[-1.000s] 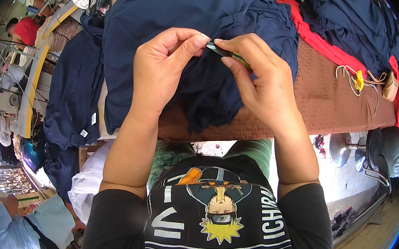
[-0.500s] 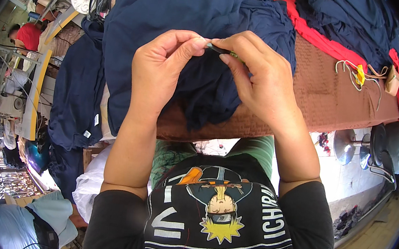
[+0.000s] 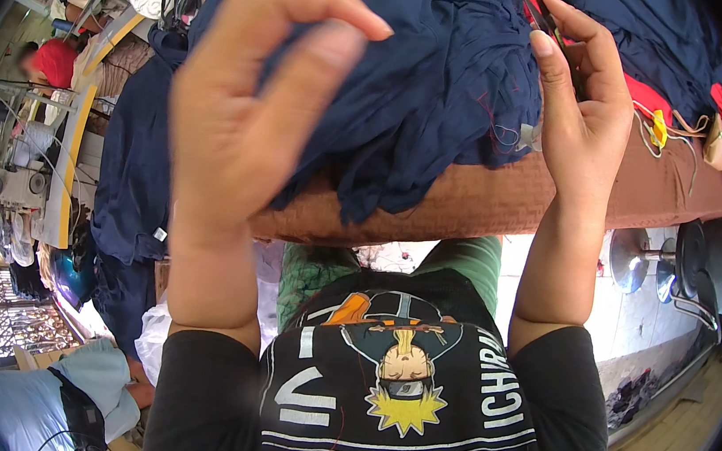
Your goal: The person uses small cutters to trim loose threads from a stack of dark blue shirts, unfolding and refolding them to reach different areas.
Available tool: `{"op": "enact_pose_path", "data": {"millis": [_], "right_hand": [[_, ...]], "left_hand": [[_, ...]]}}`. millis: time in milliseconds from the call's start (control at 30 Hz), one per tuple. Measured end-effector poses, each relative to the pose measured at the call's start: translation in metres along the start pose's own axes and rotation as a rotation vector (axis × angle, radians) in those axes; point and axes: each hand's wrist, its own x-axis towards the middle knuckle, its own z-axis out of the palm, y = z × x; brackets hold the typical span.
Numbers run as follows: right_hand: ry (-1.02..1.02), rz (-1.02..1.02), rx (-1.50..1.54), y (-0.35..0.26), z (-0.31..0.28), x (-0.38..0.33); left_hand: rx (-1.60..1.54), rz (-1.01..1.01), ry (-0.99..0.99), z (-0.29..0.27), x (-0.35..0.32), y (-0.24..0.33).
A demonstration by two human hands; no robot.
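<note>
A heap of navy blue fabric (image 3: 431, 82) lies on a brown-covered table (image 3: 489, 196) in front of me. My left hand (image 3: 250, 106) is raised close to the camera above the fabric, with fingers curled but apart and nothing visible in them. My right hand (image 3: 580, 99) is lifted at the fabric's right edge with its fingers pointing up. A thin dark tool, like small thread snips (image 3: 541, 14), shows beside its fingertips and is partly hidden. Loose threads hang from the fabric's edge near the right thumb.
Red cloth (image 3: 651, 98), more navy garments and a small yellow item (image 3: 658, 130) lie further right on the table. Navy garments hang at the left (image 3: 134, 182). Sewing machines (image 3: 18, 186) and other people, one in red (image 3: 55, 61), one in light blue (image 3: 49, 386), are at the left.
Both hands were pinching the fabric together with the tool. They have since parted and lifted toward the camera, and the left hand has let go of the fabric.
</note>
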Motion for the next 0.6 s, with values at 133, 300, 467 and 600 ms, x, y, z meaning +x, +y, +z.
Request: {"op": "enact_pose_path", "data": {"millis": [133, 300, 467, 600], "right_hand": [[0.007, 0.027, -0.003, 0.002, 0.001, 0.002], [-0.024, 0.056, 0.067, 0.016, 0.008, 0.004], [-0.180, 0.184, 0.022, 0.029, 0.029, 0.020], [-0.304, 0.047, 0.115, 0.038, 0.066, 0.039]], "left_hand": [[0.485, -0.028, -0.099, 0.059, -0.018, -0.034], [0.385, -0.136, 0.060, 0.071, -0.010, -0.072], [-0.205, -0.393, 0.245, 0.056, 0.006, -0.086], [-0.405, -0.481, 0.237, 0.048, 0.010, -0.085]]}}
